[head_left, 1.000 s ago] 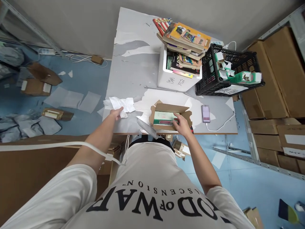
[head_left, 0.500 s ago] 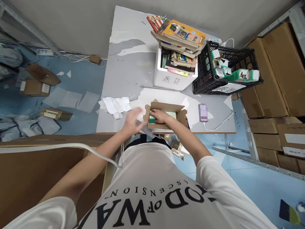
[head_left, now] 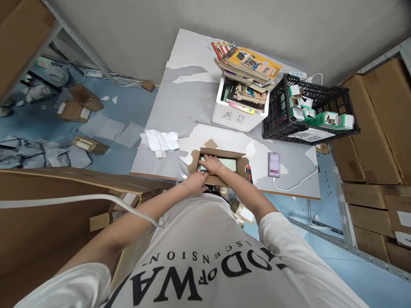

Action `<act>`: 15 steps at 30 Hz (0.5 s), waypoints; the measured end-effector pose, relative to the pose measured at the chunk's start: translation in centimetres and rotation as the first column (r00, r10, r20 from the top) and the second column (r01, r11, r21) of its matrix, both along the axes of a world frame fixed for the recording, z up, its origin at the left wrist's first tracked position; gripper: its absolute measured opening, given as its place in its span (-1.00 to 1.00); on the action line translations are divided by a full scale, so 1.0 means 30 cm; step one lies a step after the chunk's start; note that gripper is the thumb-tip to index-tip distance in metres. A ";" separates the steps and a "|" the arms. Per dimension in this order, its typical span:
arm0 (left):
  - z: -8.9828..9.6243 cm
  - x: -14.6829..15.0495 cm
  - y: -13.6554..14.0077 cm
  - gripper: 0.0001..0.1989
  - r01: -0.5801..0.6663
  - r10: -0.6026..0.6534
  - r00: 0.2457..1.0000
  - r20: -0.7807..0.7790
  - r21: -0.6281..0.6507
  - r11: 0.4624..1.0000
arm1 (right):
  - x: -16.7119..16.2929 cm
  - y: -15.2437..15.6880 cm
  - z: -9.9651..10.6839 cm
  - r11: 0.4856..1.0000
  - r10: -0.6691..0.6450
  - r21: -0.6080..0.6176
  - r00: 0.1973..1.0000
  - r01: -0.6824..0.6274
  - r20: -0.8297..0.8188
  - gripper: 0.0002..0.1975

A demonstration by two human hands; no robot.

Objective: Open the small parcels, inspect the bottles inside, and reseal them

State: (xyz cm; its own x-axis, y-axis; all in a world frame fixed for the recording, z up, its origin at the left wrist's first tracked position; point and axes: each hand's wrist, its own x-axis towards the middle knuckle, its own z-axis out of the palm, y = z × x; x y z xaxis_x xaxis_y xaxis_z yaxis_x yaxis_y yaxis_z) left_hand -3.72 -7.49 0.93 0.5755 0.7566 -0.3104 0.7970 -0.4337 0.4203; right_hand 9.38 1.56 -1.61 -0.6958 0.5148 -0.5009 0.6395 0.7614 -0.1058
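Observation:
A small open cardboard box (head_left: 221,152) sits at the table's front edge with its flaps up. Inside it lies a pale green carton (head_left: 228,164). My right hand (head_left: 212,164) reaches into the box from above, fingers spread over the carton's left end. My left hand (head_left: 195,183) is at the box's near left corner, fingers closed over the near wall; some fingertips are hidden. A red and black tool (head_left: 248,173), perhaps a cutter, lies right beside the box.
White crumpled paper (head_left: 162,142) lies to the left on the table. Behind stand a white bin (head_left: 239,116) piled with books and a black crate (head_left: 271,124) of green-white cartons. A phone (head_left: 274,164) on a cable lies right. A large cardboard box (head_left: 38,214) stands at my left.
My left hand has moved right and nearer, from beside the left flap to the box's near corner. My right hand stays inside on the carton. The camera view has shifted.

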 end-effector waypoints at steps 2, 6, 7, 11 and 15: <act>0.012 0.012 0.008 -0.66 -0.005 0.003 0.995 -0.103 -0.027 1.000 | 0.002 0.002 0.028 1.000 0.000 -0.013 1.000 0.000 -0.004 -0.42; -0.001 0.022 0.012 -0.73 -0.053 0.069 0.977 -0.203 0.083 0.995 | 0.052 0.017 0.114 1.000 -0.022 -0.011 0.991 0.020 -0.134 -0.42; -0.008 0.020 0.010 -0.73 -0.053 0.075 0.980 -0.182 0.126 0.991 | 0.072 0.022 0.136 1.000 -0.030 -0.010 0.983 0.029 -0.184 -0.42; -0.029 0.007 0.017 -0.72 -0.033 0.058 0.993 -0.100 0.239 0.970 | 0.167 0.034 0.207 0.996 -0.088 -0.018 0.920 0.088 -0.381 -0.45; -0.030 -0.003 0.086 -0.70 -0.050 0.070 0.996 -0.063 0.279 0.959 | 0.253 0.045 0.266 0.968 -0.211 -0.024 0.753 0.251 -0.623 -0.46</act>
